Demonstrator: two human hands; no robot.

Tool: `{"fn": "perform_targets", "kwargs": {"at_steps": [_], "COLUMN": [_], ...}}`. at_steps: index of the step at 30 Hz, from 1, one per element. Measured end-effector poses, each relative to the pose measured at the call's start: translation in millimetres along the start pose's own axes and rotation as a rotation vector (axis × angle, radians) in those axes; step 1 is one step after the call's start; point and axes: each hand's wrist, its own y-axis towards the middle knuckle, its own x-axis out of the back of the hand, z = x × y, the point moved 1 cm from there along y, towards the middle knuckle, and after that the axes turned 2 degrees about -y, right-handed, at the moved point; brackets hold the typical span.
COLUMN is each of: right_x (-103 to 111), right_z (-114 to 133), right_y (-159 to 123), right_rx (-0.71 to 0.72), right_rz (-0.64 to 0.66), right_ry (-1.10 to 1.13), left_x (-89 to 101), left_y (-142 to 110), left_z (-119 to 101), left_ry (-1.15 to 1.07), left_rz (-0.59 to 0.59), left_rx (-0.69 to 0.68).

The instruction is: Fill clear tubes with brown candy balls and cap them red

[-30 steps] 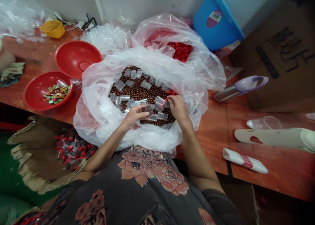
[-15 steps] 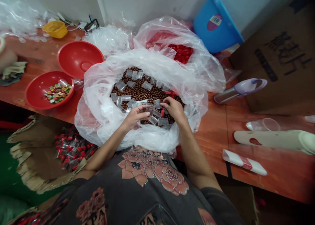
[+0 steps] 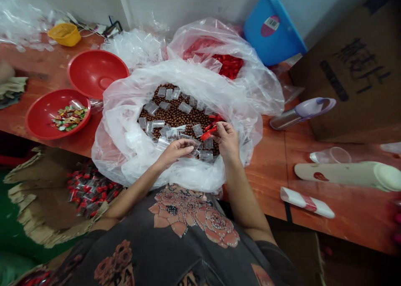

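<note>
A white plastic bag (image 3: 122,123) lies open in front of me, full of small brown balls (image 3: 175,117) with several clear plastic boxes (image 3: 184,107) scattered on top. At the near side of the balls, my left hand (image 3: 175,153) pinches a clear box (image 3: 194,143) between thumb and fingers. My right hand (image 3: 228,140), at the right of the bag's opening, grips a red plastic cap (image 3: 208,133) that points toward the left hand. More red caps (image 3: 216,118) lie just behind the right fingers. The two hands are apart.
Behind stands a bag of red caps (image 3: 231,67) beside a blue bucket (image 3: 272,31). Red bowls (image 3: 97,69) are on the left, one holding wrapped pieces (image 3: 70,118). Below, a torn carton (image 3: 46,202) holds filled red-capped boxes (image 3: 90,190). A steel flask (image 3: 283,119) lies right.
My right hand has moved slightly right and now has a red cap in its fingers, raised from the pile. The left hand keeps its clear box, a little lower.
</note>
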Motion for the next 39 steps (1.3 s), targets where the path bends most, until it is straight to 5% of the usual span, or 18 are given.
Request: {"fn": "perform_targets", "kwargs": {"at_steps": [10,17,23,29,39], "right_x": [-3.3,0.9,-6.3,1.7,-6.8], "right_z": [-2.5,-3.3,3.8,8.0,-9.0], "right_y": [-34.9,-44.2,-58.1,-60.0,-63.0], "right_rx": [0.014,0.075,0.368,0.639,0.773], "right_rz": [0.227,0.183,0.425,0.365,0.384], "right_ry": [-0.104,-0.225,-0.600,-0.834,-1.056], "left_x": [-1.5,-2.4,-4.4,-4.0,-14.3], "left_y": [1.5,0.1,-2.2,-4.6,-6.0], "left_z": [-1.7,-1.9,-6.2,-7.1,-7.6], "left_ry": [-0.010,0.155,0.260,0.254,0.220], "left_rz": [-0.040,-0.058,-0.026,-0.028,-0.072], "left_rx": [-0.090,-0.155,-0.217,-0.198,-0.204]}}
